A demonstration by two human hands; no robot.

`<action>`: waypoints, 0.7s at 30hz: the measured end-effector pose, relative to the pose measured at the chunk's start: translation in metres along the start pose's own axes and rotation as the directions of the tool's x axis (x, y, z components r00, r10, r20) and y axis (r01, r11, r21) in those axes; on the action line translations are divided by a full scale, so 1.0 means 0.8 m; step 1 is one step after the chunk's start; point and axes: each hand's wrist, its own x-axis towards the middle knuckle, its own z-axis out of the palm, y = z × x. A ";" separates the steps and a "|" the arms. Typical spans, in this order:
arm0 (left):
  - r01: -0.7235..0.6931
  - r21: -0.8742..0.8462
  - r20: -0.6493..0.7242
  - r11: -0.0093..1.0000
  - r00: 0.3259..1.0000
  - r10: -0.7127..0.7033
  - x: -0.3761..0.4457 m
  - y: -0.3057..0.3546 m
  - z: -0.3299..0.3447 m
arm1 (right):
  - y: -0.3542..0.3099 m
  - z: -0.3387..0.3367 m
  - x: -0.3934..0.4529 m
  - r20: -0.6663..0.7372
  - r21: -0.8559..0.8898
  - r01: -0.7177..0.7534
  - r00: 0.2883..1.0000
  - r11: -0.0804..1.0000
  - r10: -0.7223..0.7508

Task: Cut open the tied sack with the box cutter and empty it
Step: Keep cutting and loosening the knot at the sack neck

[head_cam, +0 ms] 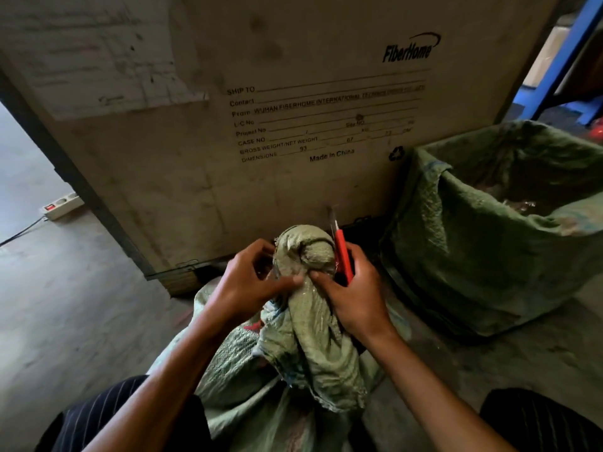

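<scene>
**Knot gripped, blade held clear of it**

While the sack (293, 353) stands upright on the floor between the person's knees, both hands work at its bunched, tied neck (305, 252), which rises towards the camera just in front of the big crate (261, 125). The left hand (248, 282) pinches the gathered cloth just under the knot, probably to keep it taut and steady for the cut. The right hand (355, 295) presses its thumb on the same fold and clamps the red box cutter (342, 252) in its fingers, blade pointing up and away beside the knot, not yet into the weave. An open green sack (489, 239) waits at the right, a likely place for the contents.

Hard to read: the tie itself is buried in folds, the blade tip blurs against the crate, and what the tied sack holds cannot be seen.
</scene>
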 end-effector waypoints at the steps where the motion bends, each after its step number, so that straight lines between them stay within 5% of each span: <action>1: -0.020 0.012 0.037 1.000 0.999 0.019 0.000 0.000 -0.004 | -0.002 -0.001 0.001 0.028 -0.001 0.025 0.999 1.000 -0.025; 5: -0.017 -0.053 0.170 0.998 0.985 0.026 0.002 0.003 -0.026 | -0.008 -0.010 0.010 0.163 0.023 0.078 0.983 0.997 -0.080; 11: 0.059 -0.088 0.253 0.994 0.967 -0.035 -0.001 0.001 -0.049 | -0.008 -0.050 0.025 0.184 -0.038 0.068 0.981 0.997 -0.060; 17: 0.106 0.008 0.199 0.994 0.974 -0.106 0.001 0.006 -0.016 | -0.005 -0.032 0.020 0.099 -0.010 0.021 0.995 1.000 -0.020; 21: 0.107 0.244 -0.044 0.964 0.994 -0.099 0.003 0.013 0.016 | -0.002 -0.028 0.019 0.168 0.080 -0.120 0.980 0.990 0.105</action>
